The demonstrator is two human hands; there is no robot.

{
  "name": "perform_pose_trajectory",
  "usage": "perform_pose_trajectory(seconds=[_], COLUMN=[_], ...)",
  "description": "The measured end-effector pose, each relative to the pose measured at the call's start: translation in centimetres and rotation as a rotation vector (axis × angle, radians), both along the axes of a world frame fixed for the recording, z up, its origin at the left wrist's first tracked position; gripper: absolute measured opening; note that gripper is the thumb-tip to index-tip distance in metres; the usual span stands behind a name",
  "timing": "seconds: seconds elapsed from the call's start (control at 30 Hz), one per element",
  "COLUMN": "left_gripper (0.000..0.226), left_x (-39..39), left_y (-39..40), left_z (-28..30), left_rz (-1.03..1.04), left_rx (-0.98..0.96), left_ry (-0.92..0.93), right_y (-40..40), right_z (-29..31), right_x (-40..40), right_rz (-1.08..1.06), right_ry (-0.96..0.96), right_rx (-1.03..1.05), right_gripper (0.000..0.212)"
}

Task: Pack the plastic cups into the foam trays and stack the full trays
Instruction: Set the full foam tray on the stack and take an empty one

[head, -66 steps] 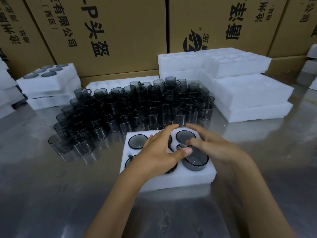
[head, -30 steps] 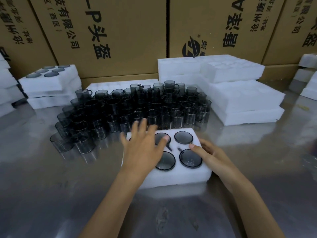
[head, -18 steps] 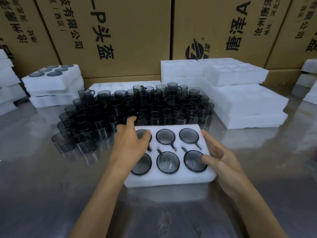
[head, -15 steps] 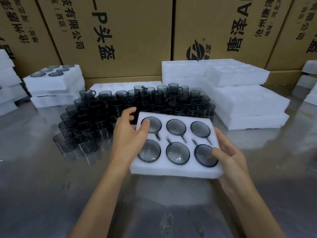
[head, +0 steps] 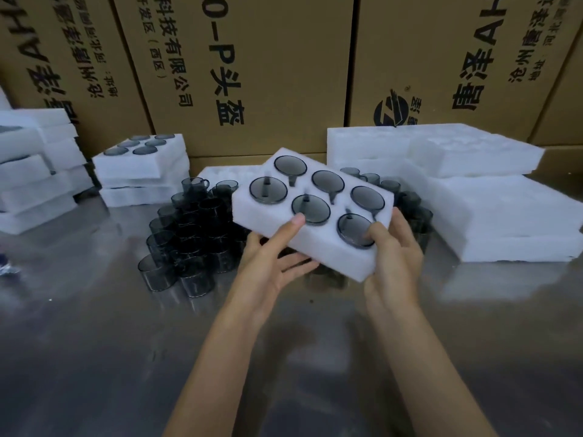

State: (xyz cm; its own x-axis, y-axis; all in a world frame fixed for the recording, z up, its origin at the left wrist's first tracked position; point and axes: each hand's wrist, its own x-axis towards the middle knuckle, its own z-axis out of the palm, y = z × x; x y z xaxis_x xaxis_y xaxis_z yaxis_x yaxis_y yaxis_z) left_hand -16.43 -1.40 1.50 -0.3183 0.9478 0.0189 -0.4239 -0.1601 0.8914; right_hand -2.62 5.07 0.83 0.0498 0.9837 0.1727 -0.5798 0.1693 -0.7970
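Since the earlier frames, full tray [head: 328,247] has come up off the table [head: 94,342], now held in the air, tilted, turned at an angle, above the loose cups [head: 192,234]. Six cups [head: 310,209] sit in its pockets, three per row, mouths down, handles in the slots. Left hand [head: 271,263] grasps the near left edge: thumb on top by the middle near cup, fingers under the tray. Right hand [head: 394,257] grasps the near right corner: thumb pressing on the corner cup, fingers around the side.

Loose cups, dark grey, clear, cluster on the table mid-back, some stacked two high, partly hidden behind the tray. Filled stack [head: 142,171] at back left of the table, top tray showing cups. More foam [head: 28,171] at the far left edge. Empty trays [head: 473,197] piled at back right. Cardboard boxes [head: 252,74] with printed characters stand along the back edge.
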Motion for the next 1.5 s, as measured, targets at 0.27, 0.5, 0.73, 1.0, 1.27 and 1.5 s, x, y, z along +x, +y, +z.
perform_pose_trajectory(seconds=[0.27,0.5,0.73,1.0,1.27,1.5], left_gripper=[0.061,0.057,0.059,0.094,0.070,0.067], left_x=[-8.0,-22.3,-33.7,-34.6,-31.1,-22.1], left_y=[5.8,15.0,20.0,21.7,22.1,21.9], left_z=[4.7,12.7,13.0,8.6,9.6,7.9], left_rz=[0.385,0.597,0.699,0.941,1.032,0.933], left_rx=[0.110,-0.030,-0.163,-0.263,-0.435,-0.350], left_ry=[-0.062,0.017,0.046,0.272,0.561,0.904], right_y=[3.2,7.8,11.2,11.9,11.4,10.6], right_z=[2.7,0.9,-1.2,-1.3,-1.1,0.2], right_x=[-7.0,-9.6,-7.9,-7.2,-7.4,-6.8], right_rz=[0.141,0.157,0.130,0.147,0.166,0.178], right_ry=[-0.007,-0.128,-0.140,-0.129,-0.144,-0.135], right_rx=[-0.048,-0.023,-0.004,0.037,0.026,-0.030], right_gripper=[0.025,0.017,0.024,0.031,0.033,0.029])
